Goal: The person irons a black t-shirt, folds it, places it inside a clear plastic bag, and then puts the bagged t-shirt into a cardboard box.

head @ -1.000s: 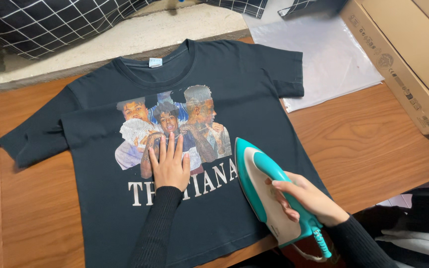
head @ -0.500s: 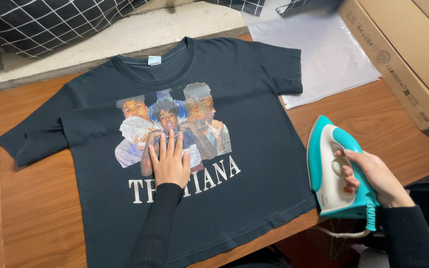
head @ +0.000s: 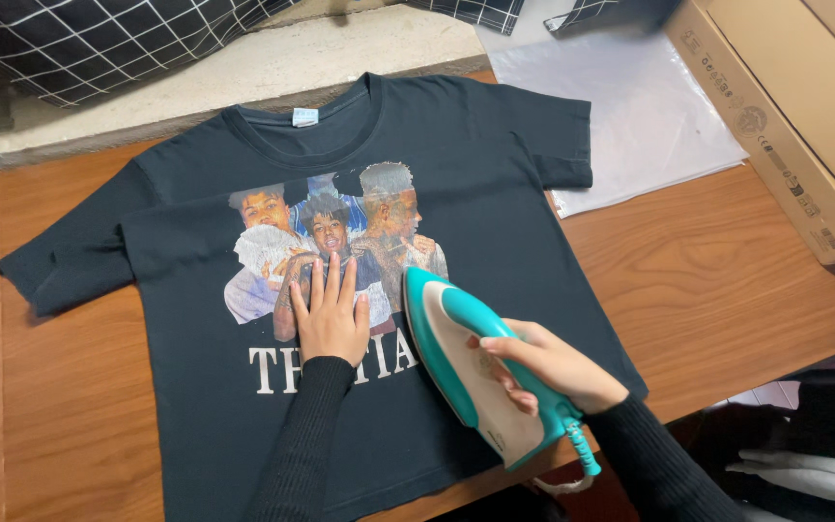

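A black T-shirt (head: 475, 174) with a printed picture and white lettering lies flat, front up, on a wooden table (head: 727, 280). My left hand (head: 331, 314) presses flat on the print, fingers together, in a black sleeve. My right hand (head: 548, 367) grips the handle of a teal and white iron (head: 461, 362). The iron rests on the shirt's lower right part, its tip pointing up-left and close beside my left hand, covering part of the lettering. Its cord runs off the table's front edge.
A clear plastic bag (head: 630, 106) lies beyond the shirt's right sleeve. Cardboard boxes (head: 804, 106) stand at the far right. Black fabric with a white grid (head: 99, 39) lies on a pale ledge at the back. Dark and white cloth lies below the table's right edge.
My right hand swung the iron off the shirt to the table on the right, then brought it back left onto the shirt, closer to my left hand. The left hand stayed put.
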